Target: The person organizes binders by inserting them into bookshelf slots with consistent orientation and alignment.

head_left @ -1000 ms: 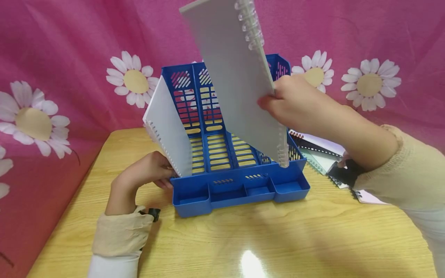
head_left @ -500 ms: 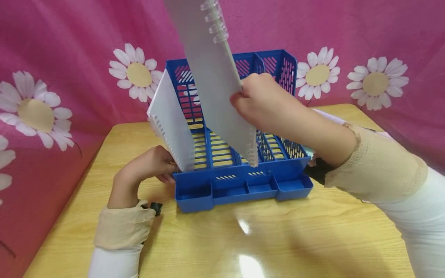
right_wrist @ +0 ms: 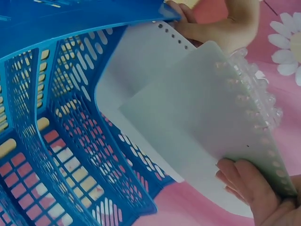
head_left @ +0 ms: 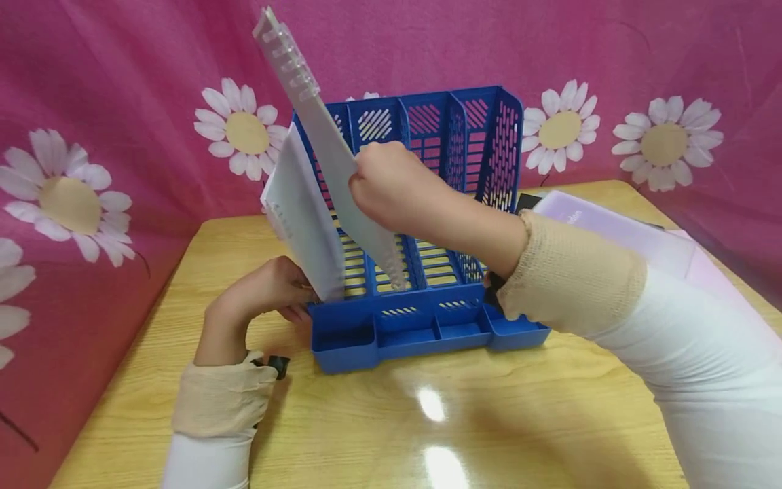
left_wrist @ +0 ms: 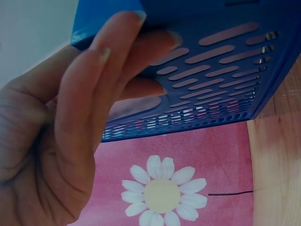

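A blue desk file organizer [head_left: 345, 360] stands on the table, with upright compartments behind a row of small front trays. My left hand [head_left: 271, 292] grips its left front corner; in the left wrist view the fingers [left_wrist: 77, 94] lie along the slotted side wall. A white spiral notebook [head_left: 299, 204] leans in the leftmost compartment. My right hand [head_left: 387, 187] pinches a pale grey-white notebook with clear coil binding [right_wrist: 188, 108] by its coil-side edge. Tilted, this notebook hangs over the left compartments, its lower end close behind the front wall and right of the white notebook.
Right of the organizer lie a purple notebook [head_left: 592, 221] and a pink one [head_left: 709, 268], partly hidden by the right sleeve. A pink curtain [head_left: 586, 41] with daisies hangs behind the wooden table [head_left: 489, 421].
My right hand has carried the grey-white notebook leftward and lower, from over the organizer's right half to its left compartments. The left hand stays at the corner.
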`<state>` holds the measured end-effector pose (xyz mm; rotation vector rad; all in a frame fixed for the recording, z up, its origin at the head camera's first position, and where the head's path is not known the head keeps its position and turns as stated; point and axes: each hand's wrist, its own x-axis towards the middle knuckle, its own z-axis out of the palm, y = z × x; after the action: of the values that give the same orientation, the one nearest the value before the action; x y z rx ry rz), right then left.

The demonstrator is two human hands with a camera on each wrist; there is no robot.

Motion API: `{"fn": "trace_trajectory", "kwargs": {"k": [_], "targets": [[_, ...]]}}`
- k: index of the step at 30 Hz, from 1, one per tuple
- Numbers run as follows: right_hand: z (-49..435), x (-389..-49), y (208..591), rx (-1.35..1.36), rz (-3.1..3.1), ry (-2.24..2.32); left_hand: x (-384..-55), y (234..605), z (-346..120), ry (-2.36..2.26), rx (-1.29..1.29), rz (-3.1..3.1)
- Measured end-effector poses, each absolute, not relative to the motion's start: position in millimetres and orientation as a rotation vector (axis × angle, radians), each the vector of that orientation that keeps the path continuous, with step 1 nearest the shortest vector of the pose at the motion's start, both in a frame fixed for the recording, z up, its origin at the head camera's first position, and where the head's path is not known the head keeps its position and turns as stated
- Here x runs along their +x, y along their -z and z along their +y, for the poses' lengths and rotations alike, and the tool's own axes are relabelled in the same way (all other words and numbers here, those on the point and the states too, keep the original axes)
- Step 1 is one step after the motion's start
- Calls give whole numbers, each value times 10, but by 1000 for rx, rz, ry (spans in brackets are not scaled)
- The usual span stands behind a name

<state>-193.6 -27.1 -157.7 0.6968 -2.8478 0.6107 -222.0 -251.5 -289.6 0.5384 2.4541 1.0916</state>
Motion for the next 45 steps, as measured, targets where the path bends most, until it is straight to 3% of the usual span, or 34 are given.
{"fn": "trace_trajectory", "kwargs": {"k": [6, 20, 45], "targets": [[-479, -2095, 1670, 734, -2868, -341, -2205, 2907, -2510, -1078, 518, 2478], [-934, -2457, 1965, 555, -2930, -538, -2110, 2902, -2558, -1110, 461, 2492], [-927, -2575, 2660, 612, -3123, -365, -2147, 2876, -2494, -1106, 526, 2481]]}}
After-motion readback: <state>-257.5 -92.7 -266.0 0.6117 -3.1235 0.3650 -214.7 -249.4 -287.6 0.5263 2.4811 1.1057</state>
